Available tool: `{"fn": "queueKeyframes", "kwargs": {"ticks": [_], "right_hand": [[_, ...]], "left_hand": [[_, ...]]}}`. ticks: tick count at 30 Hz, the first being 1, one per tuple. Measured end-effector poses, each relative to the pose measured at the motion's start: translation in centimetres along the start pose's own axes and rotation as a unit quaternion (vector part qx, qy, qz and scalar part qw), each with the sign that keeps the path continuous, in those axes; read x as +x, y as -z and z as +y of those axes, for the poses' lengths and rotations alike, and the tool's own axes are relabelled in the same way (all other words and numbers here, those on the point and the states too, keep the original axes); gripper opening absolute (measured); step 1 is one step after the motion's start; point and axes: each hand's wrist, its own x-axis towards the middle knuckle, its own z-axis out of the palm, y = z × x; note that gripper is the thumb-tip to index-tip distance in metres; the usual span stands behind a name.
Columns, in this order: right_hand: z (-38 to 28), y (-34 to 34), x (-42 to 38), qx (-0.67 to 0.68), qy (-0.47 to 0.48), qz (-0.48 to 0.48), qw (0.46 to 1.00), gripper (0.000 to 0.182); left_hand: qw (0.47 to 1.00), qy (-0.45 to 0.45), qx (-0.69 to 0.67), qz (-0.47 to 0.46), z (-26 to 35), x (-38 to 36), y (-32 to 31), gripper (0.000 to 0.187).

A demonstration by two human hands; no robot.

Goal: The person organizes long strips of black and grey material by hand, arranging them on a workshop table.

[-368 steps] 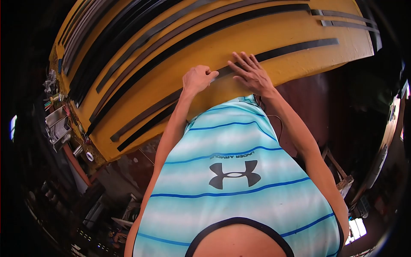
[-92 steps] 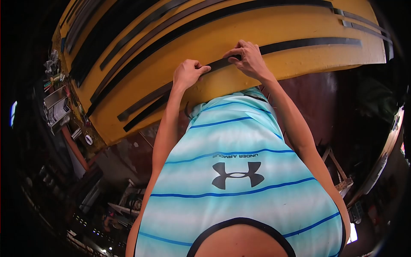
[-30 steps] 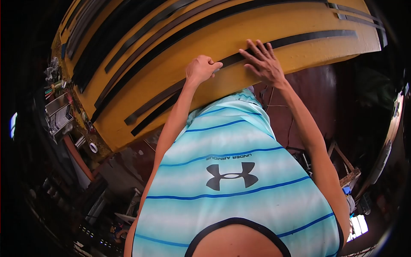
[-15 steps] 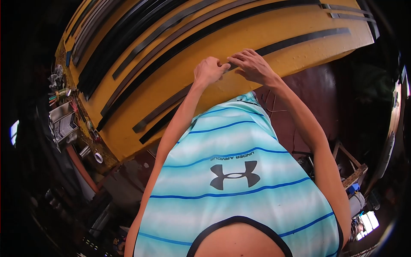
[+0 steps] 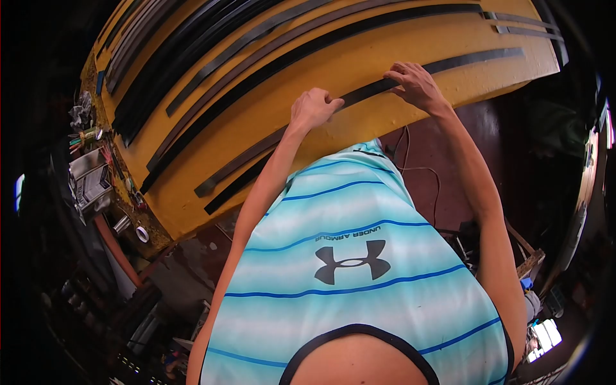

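A long black strap [image 5: 369, 92], leather-like, lies along the near side of the yellow table [image 5: 359, 125]. My left hand [image 5: 314, 108] is closed on it, thumb and fingers curled at its edge. Farther right, my right hand [image 5: 417, 86] has its fingers bent over the same strap, with a stretch showing between the hands. Its right end lies flat on the table. To the left, a dark brown strap [image 5: 240, 160] and a black strap end [image 5: 237, 186] lie side by side, partly covered by my left forearm. The undersides of my fingers are hidden.
More straps lie behind, including a long black one [image 5: 308, 48] and a dark bundle [image 5: 160, 77] at the back left. Thin strips [image 5: 523, 25] are at the right end. A white tape roll [image 5: 142, 233] and tools sit by the left edge. A cord [image 5: 436, 186] hangs below.
My right hand has moved right along the strap, away from my left hand, uncovering more of it. My left hand stays nearly in place.
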Motion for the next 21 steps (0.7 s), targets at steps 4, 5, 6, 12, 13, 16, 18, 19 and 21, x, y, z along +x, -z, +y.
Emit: {"fn": "queueKeyframes", "kwargs": {"ticks": [4,5,6,12,13,16,18,19,21], "right_hand": [[0.4,0.2,-0.1,0.007,0.004,-0.002,1.0,0.041],[0.5,0.5,-0.2,0.008,0.0,-0.001,1.0,0.041],[0.7,0.5,-0.2,0.002,-0.008,-0.008,1.0,0.04],[1.3,-0.2,-0.6,-0.018,-0.041,0.019,0.999,0.038],[1.2,-0.1,-0.7,-0.019,-0.055,0.019,0.998,0.037],[-2.4,-0.4,0.2,0.086,-0.096,0.04,0.991,0.029],[-5.5,-2.0,1.4,0.147,-0.108,0.041,0.982,0.024],[-6.5,-2.8,1.8,0.207,-0.115,0.04,0.971,0.02],[-7.9,-3.9,2.4,0.22,-0.129,0.041,0.966,0.018]], "left_hand": [[0.998,-0.041,0.04,-0.023,-0.4,-0.5,0.6,0.039],[0.995,-0.051,0.078,-0.041,-0.5,-0.6,0.9,0.041],[0.994,-0.052,0.081,-0.043,-1.0,-0.9,1.3,0.041],[0.998,-0.016,-0.015,-0.057,-4.7,-2.4,2.6,0.04],[0.998,-0.012,-0.042,-0.041,-4.5,-2.5,2.5,0.038],[0.998,-0.013,-0.06,-0.017,-4.4,-2.3,2.2,0.037],[0.998,-0.02,-0.054,-0.007,-4.9,-2.1,2.1,0.037],[0.999,-0.02,-0.05,-0.002,-5.1,-2.0,1.9,0.038],[0.999,-0.019,-0.046,0.003,-5.4,-2.1,1.7,0.039]]}}
